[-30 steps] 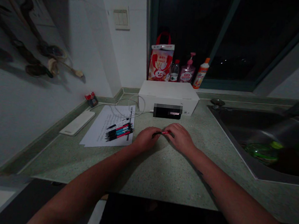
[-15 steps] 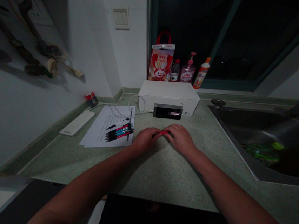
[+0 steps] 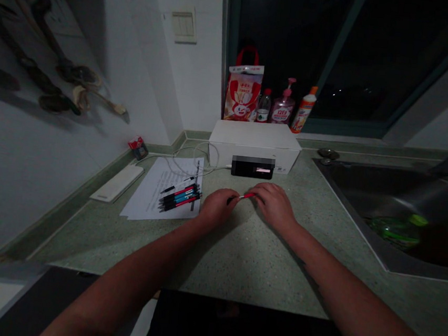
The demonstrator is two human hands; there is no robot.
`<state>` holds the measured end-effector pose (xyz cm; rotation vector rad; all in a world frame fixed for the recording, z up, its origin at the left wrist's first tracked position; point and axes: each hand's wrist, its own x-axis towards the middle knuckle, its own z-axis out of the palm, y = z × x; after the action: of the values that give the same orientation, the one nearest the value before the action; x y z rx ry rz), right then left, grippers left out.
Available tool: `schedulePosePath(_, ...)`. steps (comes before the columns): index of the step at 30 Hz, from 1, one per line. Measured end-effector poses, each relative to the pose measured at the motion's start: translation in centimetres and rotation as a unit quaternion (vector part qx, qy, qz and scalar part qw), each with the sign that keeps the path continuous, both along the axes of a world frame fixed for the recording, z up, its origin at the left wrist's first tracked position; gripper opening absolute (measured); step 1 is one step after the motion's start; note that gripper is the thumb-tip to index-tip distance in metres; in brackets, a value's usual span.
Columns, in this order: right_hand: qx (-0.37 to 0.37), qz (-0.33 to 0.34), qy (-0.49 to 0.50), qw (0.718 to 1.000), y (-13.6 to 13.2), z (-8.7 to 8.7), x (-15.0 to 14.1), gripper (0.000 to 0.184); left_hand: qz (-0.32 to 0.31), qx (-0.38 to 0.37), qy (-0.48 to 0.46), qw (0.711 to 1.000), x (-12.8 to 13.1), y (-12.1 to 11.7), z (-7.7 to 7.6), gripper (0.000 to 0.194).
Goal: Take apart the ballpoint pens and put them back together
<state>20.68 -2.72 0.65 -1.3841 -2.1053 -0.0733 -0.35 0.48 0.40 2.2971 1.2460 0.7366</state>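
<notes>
Pinching a red-and-black pen [image 3: 247, 195] between them, the hands sit close together above the middle of the surface [image 3: 246, 265], both narrowly closed. The left hand [image 3: 217, 207] has the pen's dark end, and the right hand [image 3: 274, 206] covers its other end with curled fingers, so that end's tip is hidden. The pen is held just above the surface, level and crosswise to the person.

The main risk seems to be a slip: the pen is held only by the fingertips, and a loose pinch could drop it so it rolls on the speckled stone. Dim light also makes small parts hard to see. Just left of the hands, a bundle of similar pens [image 3: 179, 197] lies on loose sheets of paper [image 3: 143, 202], close enough for a careless sideways move to knock it. Ahead stands a partly blurred black object [image 3: 252, 167], before a white box [image 3: 254, 136], with a white cable [image 3: 187, 156] trailing over the paper. A steel sink [image 3: 365, 184] lies well off to the right.
</notes>
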Motion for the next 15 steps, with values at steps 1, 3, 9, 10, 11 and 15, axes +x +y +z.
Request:
schedulePosePath(1, 0.009, -0.013, 0.002, 1.0, 0.1, 0.0, 0.2, 0.02, 0.007, 0.004, -0.003, 1.0, 0.0, 0.1, 0.0, 0.021)
schedulePosePath(3, 0.028, -0.04, 0.016, 0.999, 0.2, -0.1, 0.8, 0.023, 0.024, 0.012, -0.006, 1.0, -0.1, 0.2, 0.0, 0.019)
schedulePosePath(9, 0.052, -0.097, 0.136, 0.985, 0.8, -0.5, 2.1, 0.02, 0.057, 0.009, -0.018, 0.998, -0.3, 0.3, 0.3, 0.019)
schedulePosePath(10, 0.044, -0.104, 0.17, 0.979, 0.9, -0.7, 2.1, 0.02, 0.046, 0.009, -0.018, 0.999, -0.3, 0.2, 0.3, 0.019)
schedulePosePath(11, 0.03, -0.111, 0.205, 0.972, 1.1, -1.0, 2.1, 0.022, 0.027, 0.009, -0.013, 1.0, -0.2, 0.1, 0.3, 0.019)
schedulePosePath(15, -0.034, -0.114, 0.306, 0.945, 1.8, -2.2, 1.7, 0.028, -0.081, 0.016, 0.034, 0.996, 0.3, -0.9, 0.3, 0.018)
